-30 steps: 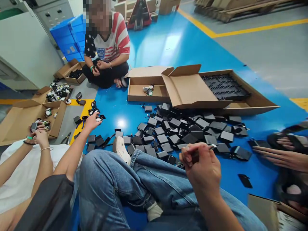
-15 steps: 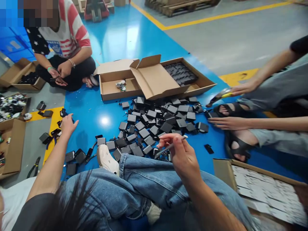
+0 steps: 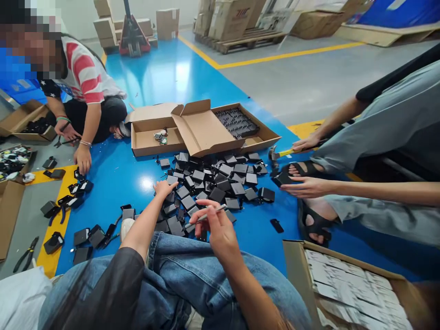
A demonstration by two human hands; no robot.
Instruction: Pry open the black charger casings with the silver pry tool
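My right hand (image 3: 220, 233) is closed around a thin grey metal rod (image 3: 206, 216), held slanted above my bent knee. A pile of small black plastic cases (image 3: 223, 183) lies on the blue floor in front of me. My left hand (image 3: 165, 188) reaches over the near left side of this pile, its thumb and a finger spread apart. The fingertips are at the cases; I see nothing held in them, though part of the hand's underside is hidden.
At the right a co-worker's hand holds a hammer (image 3: 280, 153) beside a black case. Open cardboard boxes (image 3: 156, 149) stand behind the pile. A carton of white pieces (image 3: 354, 284) is at lower right. Pliers (image 3: 26, 256) and loose cases (image 3: 80, 236) lie left; another person sits beyond.
My left hand has moved right, from the loose parts at the left to the pile. My right hand still holds the rod. The co-worker at left now reaches down to the floor parts.
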